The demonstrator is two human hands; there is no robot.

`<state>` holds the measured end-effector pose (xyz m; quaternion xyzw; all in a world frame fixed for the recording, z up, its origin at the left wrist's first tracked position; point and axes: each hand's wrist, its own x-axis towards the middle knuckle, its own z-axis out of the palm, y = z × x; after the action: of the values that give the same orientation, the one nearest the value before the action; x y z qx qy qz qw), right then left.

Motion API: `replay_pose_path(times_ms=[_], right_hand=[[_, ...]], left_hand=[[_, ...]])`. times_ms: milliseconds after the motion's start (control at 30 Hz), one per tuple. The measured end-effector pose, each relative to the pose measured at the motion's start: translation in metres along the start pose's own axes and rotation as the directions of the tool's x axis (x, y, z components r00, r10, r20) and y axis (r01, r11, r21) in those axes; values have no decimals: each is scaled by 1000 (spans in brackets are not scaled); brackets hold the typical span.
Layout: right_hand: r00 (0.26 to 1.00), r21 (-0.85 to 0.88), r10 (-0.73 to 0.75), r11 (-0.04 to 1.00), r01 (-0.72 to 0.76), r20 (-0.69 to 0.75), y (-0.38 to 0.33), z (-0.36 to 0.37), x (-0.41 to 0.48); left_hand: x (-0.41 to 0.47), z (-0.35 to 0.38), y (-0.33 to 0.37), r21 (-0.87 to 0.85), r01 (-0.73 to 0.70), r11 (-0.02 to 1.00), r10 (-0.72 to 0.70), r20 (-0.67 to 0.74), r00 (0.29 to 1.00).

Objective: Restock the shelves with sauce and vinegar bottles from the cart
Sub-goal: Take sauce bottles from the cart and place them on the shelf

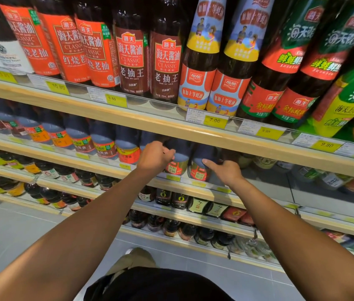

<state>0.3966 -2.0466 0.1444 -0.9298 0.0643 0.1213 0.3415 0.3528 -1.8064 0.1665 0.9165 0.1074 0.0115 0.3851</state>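
Dark-glass sauce bottles (104, 146) are lined along the middle shelf (84, 165) — the left bottle (180, 161) is gripped by the curled left hand (156, 156), the right bottle (200, 170) clasped by the right hand (227, 171). Bare space is left farther right, so restocking is judged unfinished.

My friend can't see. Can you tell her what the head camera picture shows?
Two bare arms reach into a shop shelf: the left hand grips one dark sauce bottle and the right hand holds the bottle beside it. Taller sauce bottles stand on the shelf above, with yellow price tags below them.
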Motion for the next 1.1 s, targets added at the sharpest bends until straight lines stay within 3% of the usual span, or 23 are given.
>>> replay_pose_path(times_ms=[367, 633, 800, 1000, 1100], right_hand=[[999, -32, -42, 999, 42, 5, -8, 4, -4], [995, 82, -86, 993, 83, 40, -22, 2, -17], [996, -24, -41, 999, 43, 74, -22, 0, -22], [992, 3, -69, 998, 69, 103, -20, -5, -33], [993, -109, -120, 987, 120, 8, -14, -1, -47]], left_hand=[[-4, 1, -11, 25, 7, 1000, -3, -140, 990], [-26, -21, -4, 42, -81, 996, 83, -60, 995], [-41, -23, -2, 87, -108, 990, 105, 30, 994], [-57, -24, -18, 146, -146, 978, 142, 43, 989], [-67, -32, -27, 198, -200, 959, 201, 15, 979]])
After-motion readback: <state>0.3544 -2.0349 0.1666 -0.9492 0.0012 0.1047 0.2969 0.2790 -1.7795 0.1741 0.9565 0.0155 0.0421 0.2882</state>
